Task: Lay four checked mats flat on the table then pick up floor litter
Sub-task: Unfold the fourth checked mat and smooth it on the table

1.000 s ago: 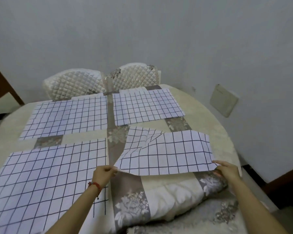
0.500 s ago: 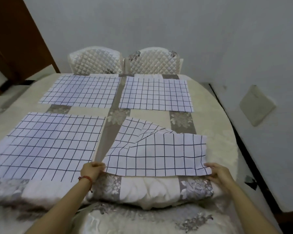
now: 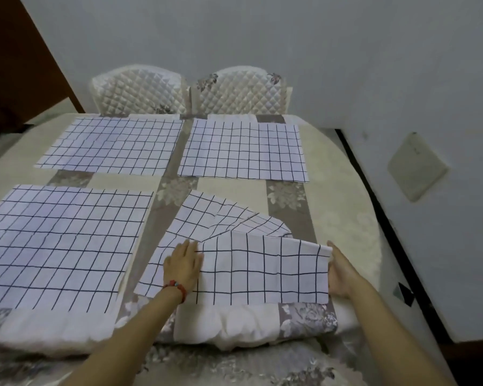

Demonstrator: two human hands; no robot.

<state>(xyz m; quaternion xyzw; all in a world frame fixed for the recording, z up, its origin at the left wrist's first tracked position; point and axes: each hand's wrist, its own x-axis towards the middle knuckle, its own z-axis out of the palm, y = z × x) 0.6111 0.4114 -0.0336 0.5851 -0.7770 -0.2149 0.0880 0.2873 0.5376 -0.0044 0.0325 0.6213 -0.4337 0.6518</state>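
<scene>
Mat [image 3: 262,268] folded; left hand [image 3: 183,263] flat on it, right hand [image 3: 339,270] grip pinching edge.

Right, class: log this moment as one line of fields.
step: flatten fourth mat | left hand: flat on it | right hand: at its right edge | fold: far part doubled over | other mats: three flat

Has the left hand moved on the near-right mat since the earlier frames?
Yes. The left hand left the near-right mat's near-left corner and now lies flat farther in on the mat, away from the near-left mat.
</scene>
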